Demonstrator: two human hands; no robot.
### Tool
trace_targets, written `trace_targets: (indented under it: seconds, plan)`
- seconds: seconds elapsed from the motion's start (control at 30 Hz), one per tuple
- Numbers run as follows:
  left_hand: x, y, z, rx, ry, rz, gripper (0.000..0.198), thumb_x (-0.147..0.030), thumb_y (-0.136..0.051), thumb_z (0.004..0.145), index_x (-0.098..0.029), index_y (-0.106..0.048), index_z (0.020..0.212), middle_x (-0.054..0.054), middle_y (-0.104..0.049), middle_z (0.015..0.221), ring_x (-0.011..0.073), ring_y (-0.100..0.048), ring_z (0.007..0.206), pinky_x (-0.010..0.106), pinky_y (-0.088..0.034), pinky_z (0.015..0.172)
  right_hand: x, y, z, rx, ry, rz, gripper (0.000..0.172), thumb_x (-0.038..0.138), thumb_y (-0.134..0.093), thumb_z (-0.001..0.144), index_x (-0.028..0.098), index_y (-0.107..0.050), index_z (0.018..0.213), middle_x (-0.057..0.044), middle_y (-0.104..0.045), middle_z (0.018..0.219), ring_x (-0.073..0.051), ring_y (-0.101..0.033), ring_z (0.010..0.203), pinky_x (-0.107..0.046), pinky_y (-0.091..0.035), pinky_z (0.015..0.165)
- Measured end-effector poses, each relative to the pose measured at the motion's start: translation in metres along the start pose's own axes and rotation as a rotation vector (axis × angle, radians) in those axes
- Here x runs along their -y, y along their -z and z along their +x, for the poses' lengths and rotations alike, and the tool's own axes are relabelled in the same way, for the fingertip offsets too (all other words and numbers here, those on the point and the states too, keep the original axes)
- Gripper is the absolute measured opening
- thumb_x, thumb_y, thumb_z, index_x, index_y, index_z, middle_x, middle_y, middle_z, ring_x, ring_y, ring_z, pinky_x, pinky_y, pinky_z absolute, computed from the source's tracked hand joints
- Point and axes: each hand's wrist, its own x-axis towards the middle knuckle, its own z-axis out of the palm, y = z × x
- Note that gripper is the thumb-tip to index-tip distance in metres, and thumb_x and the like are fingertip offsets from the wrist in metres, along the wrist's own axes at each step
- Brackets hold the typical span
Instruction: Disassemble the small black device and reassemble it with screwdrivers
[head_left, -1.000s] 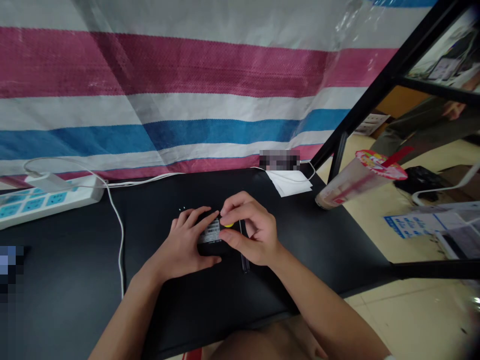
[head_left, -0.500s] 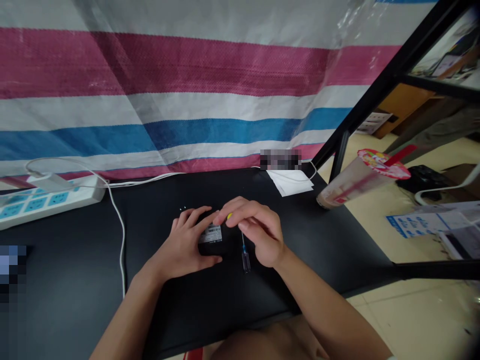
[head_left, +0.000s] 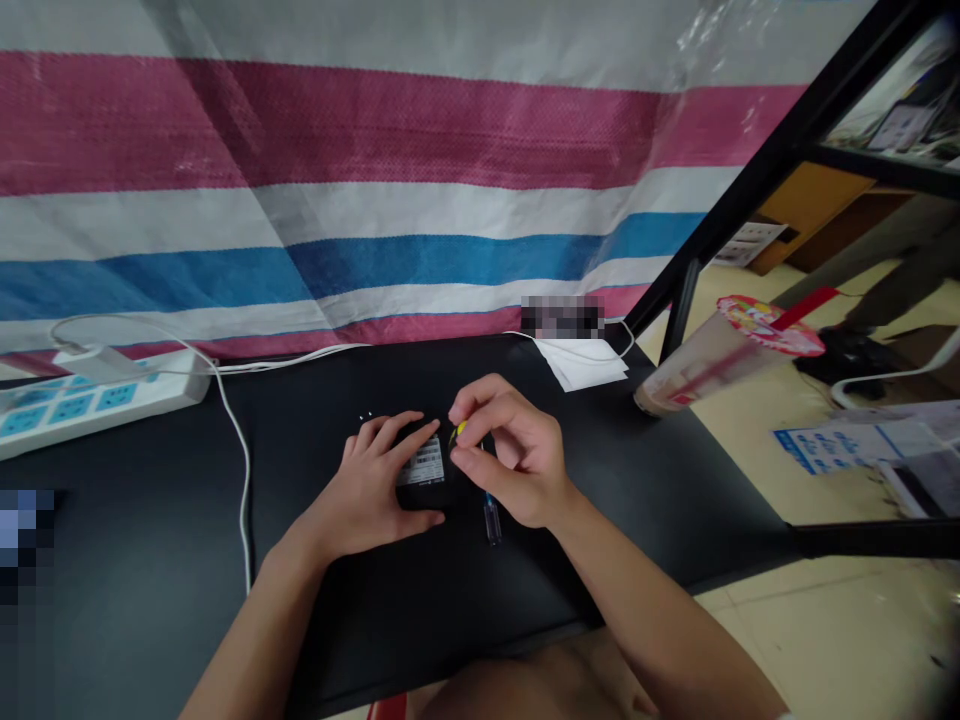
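Observation:
A black device [head_left: 425,468] with a white barcode label lies on the black table, mostly dark against it. My left hand [head_left: 373,483] rests over its left side, fingers spread along the far part and thumb round the near edge, holding it. Just right of the device, my right hand [head_left: 517,450] pinches a small yellow-ended object [head_left: 459,432] between thumb and fingers; its kind is too small to make out. Partly under that hand lies a screwdriver [head_left: 491,520] with a dark see-through handle and blue collar. Tiny shiny bits [head_left: 365,415] sit beyond my left fingers.
A white power strip [head_left: 161,388] with cables stands at the left. White paper [head_left: 581,365] lies at the back, near a blurred-out item. A sealed drink cup [head_left: 720,350] with a red straw stands at the right edge, beside a black frame. A striped sheet hangs behind.
My right hand has tilted and its fingers have opened out a little, so more of the yellow-ended object shows. My left hand and the device stay in place.

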Motion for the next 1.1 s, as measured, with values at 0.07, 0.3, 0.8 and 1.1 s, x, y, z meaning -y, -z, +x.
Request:
trace_targets:
  seconds: [0.07, 0.3, 0.8, 1.1]
  plan:
    - [0.0001, -0.0006, -0.0001, -0.011, -0.011, -0.001, 0.103, -0.061, -0.084, 0.076, -0.039, -0.035, 0.164, 0.01, -0.043, 0.162, 0.0423, -0.04, 0.143, 0.063, -0.039, 0.111, 0.0019, -0.0002, 0.0004, 0.043, -0.018, 0.062, 0.011, 0.019, -0.071, 0.095, 0.023, -0.072, 0.106, -0.008, -0.074, 0.107, -0.022, -0.071, 0.105, -0.043, -0.058, 0.098]
    - [-0.0009, 0.0018, 0.0008, -0.006, -0.004, -0.015, 0.102, -0.061, -0.084, 0.076, -0.039, -0.038, 0.164, 0.011, -0.042, 0.163, 0.0428, -0.039, 0.143, 0.063, -0.04, 0.11, -0.0033, -0.0018, 0.0, 0.062, 0.025, 0.099, 0.012, 0.025, -0.073, 0.093, 0.025, -0.068, 0.104, -0.007, -0.071, 0.111, -0.021, -0.07, 0.103, -0.042, -0.059, 0.094]
    - [-0.0007, 0.0008, 0.0006, 0.0, 0.006, -0.019, 0.104, -0.06, -0.084, 0.076, -0.039, -0.035, 0.165, 0.01, -0.04, 0.165, 0.0427, -0.04, 0.144, 0.066, -0.038, 0.113, -0.0035, -0.0001, 0.0001, 0.004, 0.055, 0.009, 0.017, 0.02, -0.078, 0.087, 0.025, -0.072, 0.103, -0.006, -0.069, 0.108, -0.019, -0.069, 0.097, -0.039, -0.06, 0.088]
    - [-0.0013, 0.0015, 0.001, 0.0, -0.005, -0.02, 0.102, -0.059, -0.085, 0.075, -0.037, -0.038, 0.163, 0.011, -0.041, 0.164, 0.0421, -0.04, 0.144, 0.065, -0.037, 0.114, -0.0013, 0.0008, -0.002, 0.062, -0.033, 0.129, 0.011, 0.027, -0.065, 0.099, 0.025, -0.068, 0.109, -0.009, -0.076, 0.111, -0.022, -0.073, 0.103, -0.045, -0.059, 0.096]
